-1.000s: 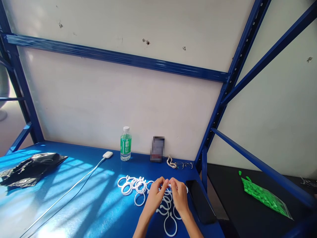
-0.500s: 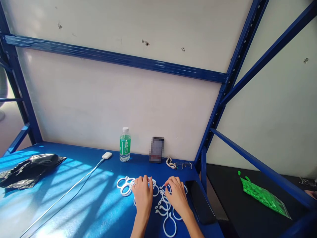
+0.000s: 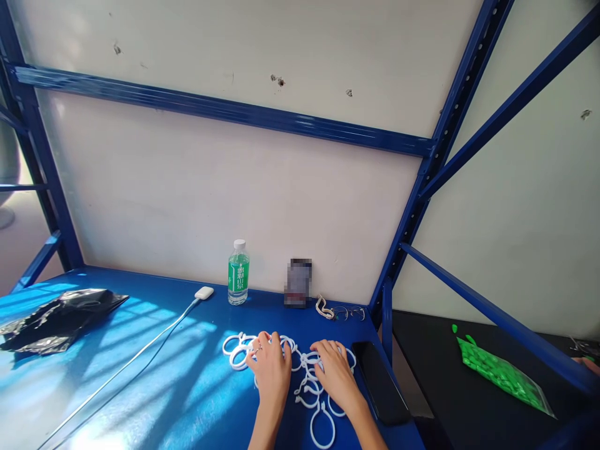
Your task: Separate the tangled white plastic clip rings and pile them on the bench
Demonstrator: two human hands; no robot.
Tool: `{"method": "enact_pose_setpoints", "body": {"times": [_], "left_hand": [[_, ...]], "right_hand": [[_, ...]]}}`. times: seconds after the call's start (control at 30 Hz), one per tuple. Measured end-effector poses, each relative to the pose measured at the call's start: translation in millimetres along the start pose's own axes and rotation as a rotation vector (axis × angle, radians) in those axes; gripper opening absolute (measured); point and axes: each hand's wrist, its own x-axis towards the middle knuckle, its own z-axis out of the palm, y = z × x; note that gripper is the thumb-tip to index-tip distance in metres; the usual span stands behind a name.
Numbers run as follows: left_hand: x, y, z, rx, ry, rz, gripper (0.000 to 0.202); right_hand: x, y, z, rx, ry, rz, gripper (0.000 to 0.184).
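The left hand [image 3: 272,370] lies flat, palm down, fingers stretched out over a scatter of white rings [image 3: 240,354]. The right hand [image 3: 334,372] rests the same way just beside it. Neither visibly closes on a ring, though the palms hide what is under them.

The rings lie flat on the blue shelf [image 3: 154,387], strung left to right under both hands. A tail of them runs back toward the wrists and ends in one oval ring [image 3: 322,430] whose long axis points at the person.

Just right of the right hand lies a black phone [image 3: 380,382]. Beyond the fingers a capped bottle [image 3: 238,275] with a green label stands upright at the wall, its contents clear. Near it is a blurred object [image 3: 297,282] that cannot be made out. Well to the right, a clear bag [image 3: 504,375] holds small green pieces; far left is a crumpled black bag [image 3: 51,319], its contents hidden.
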Motion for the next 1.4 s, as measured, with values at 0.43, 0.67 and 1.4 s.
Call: {"method": "enact_pose_setpoints", "body": {"times": [0.43, 0.67, 1.4], "left_hand": [[6.7, 4.6, -2.5, -0.502, -0.062, 0.08, 0.027], [9.3, 11.0, -8.6, -0.823, -0.259, -0.041, 0.05], [14.5, 19.2, -9.5, -1.37, -0.74, -0.135, 0.055]], "right_hand": [[7.2, 1.9, -2.4, 0.069, 0.152, 0.047, 0.018], [7.9, -2.0, -10.3, 0.503, 0.282, 0.051, 0.032], [3.0, -15.7, -19.9, 0.758, 0.15, -0.011, 0.034]]}}
